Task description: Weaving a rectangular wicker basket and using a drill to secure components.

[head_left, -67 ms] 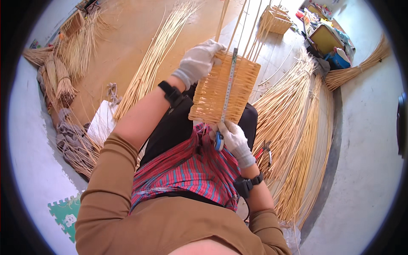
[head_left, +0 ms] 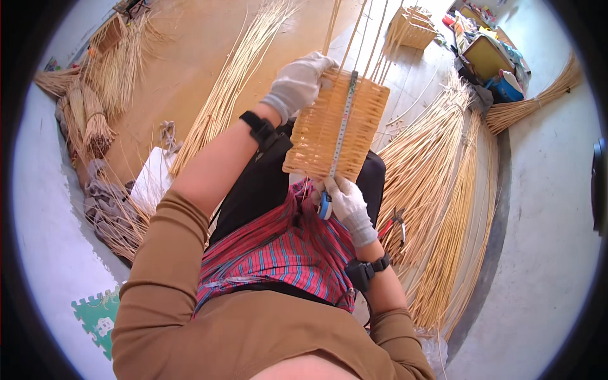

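A half-woven wicker basket rests on my lap, its uprights sticking out toward the far side. My left hand, in a white glove, grips the basket's far left edge and pins the end of a tape measure's blade there. The blade runs straight down the woven side. My right hand, also gloved, holds the blue tape measure case just under the basket's near edge.
Long bundles of pale willow rods lie on the floor to my right, with more to my left. Red-handled cutters lie by my right knee. Another woven basket and a yellow box stand at the far right.
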The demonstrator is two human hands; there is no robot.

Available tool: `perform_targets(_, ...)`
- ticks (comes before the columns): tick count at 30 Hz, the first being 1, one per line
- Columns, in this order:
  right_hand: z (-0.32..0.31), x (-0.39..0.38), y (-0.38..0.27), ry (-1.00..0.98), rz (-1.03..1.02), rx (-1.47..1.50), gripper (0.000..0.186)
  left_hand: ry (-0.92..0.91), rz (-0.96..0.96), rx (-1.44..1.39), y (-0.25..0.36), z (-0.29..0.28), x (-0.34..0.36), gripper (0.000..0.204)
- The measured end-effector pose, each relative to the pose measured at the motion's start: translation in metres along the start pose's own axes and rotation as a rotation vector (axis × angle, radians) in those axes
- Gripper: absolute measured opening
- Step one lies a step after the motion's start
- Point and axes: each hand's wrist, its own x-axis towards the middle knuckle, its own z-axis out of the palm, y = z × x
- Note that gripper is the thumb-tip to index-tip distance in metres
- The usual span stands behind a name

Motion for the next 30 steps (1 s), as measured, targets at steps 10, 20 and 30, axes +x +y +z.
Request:
perform_targets(10, 0.011, 0.015, 0.033, 0.166, -0.030, -0.120, 0.029, -0.203, -0.111, 0.094, -0.025, 0.006, 0.033, 0.041)
perform_targets(20, 0.009, 0.014, 0.027, 0.211, -0.171, -0.417, 0.034, -0.076, -0.095, 0.034, -0.030, 0.015, 0.023, 0.034)
perform_targets(30, 0.000, -0.010, 0.047, 0.143, -0.325, 0.197, 0.030, 0.076, -0.042, 0.052, 0.084, 0.042, 0.024, 0.037)
